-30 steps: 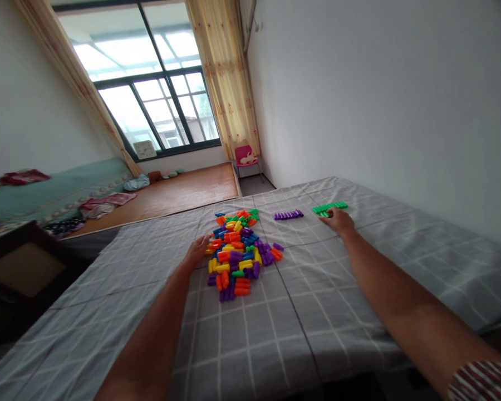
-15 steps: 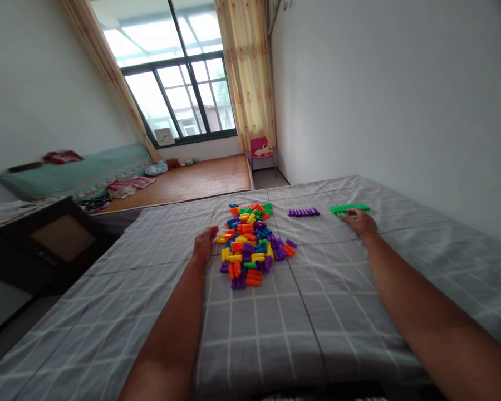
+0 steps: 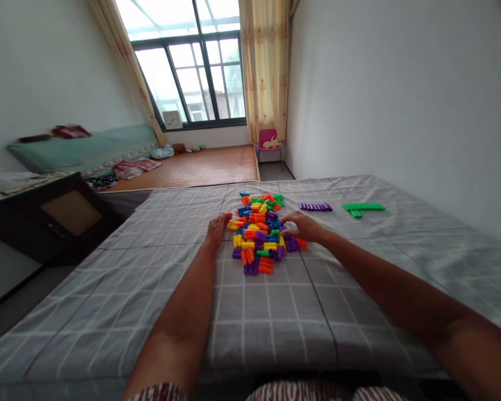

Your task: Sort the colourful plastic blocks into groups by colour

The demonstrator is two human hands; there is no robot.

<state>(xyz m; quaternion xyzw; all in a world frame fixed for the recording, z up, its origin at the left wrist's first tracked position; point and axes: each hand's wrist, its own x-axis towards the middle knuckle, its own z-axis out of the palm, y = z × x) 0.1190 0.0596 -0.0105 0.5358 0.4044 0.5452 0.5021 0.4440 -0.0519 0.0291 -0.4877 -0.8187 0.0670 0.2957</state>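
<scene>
A heap of small plastic toy pieces [image 3: 256, 228] in orange, yellow, purple, blue and green lies on the grey checked cloth. My left hand [image 3: 217, 228] rests at the heap's left edge, fingers extended beside the orange and yellow pieces. On the other side, my right hand [image 3: 304, 226] reaches in, its thumb and fingers apart over blue and purple pieces; no held piece shows. Off to the right lies a row of green pieces [image 3: 365, 206], with a short green piece [image 3: 354, 214] angled against its near side. A purple row [image 3: 316, 207] lies left of it.
The grey checked cloth [image 3: 171, 312] covers the surface before me. A dark cabinet [image 3: 62, 217] stands at the left. Beyond are a bed with a brown mat [image 3: 200, 167] and a pink chair [image 3: 268, 136]; a white wall [image 3: 392, 89] runs along the right.
My right hand has left the green row and moved left to the heap. The short green piece beside that row is now uncovered. My left hand stays by the heap; the view has shifted.
</scene>
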